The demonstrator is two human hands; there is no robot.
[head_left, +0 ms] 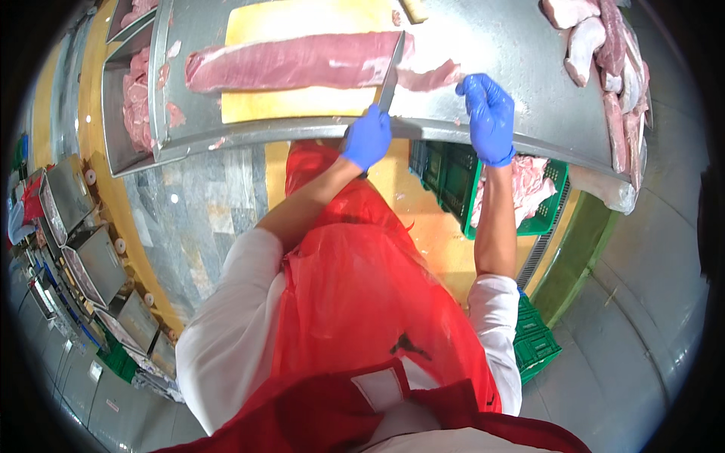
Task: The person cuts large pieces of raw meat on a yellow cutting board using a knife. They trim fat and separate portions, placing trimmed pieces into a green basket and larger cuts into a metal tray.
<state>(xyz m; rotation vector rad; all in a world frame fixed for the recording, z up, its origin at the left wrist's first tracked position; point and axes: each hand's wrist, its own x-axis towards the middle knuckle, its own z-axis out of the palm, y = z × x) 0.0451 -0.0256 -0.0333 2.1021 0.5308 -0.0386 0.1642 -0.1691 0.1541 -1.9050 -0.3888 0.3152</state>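
A long pink loin of meat point(294, 62) lies across a yellow cutting board point(294, 106) on the metal table. My left hand point(368, 140), in a blue glove, is closed round the handle of a knife point(391, 75). The blade points away from me and crosses the loin's right end. To the right of the blade a thin strip of meat point(429, 78) stretches over the table. My right hand point(489, 117), also gloved in blue, has its fingers pinched together at the strip's far right end; the exact contact is hard to see.
Several cuts of meat point(615, 68) lie at the table's right end. A metal bin point(113, 113) with meat pieces adjoins its left side. Below the front edge point(279, 134) stands a green crate point(555, 200) of trimmings. A pale stick-like object point(414, 10) lies beyond the board.
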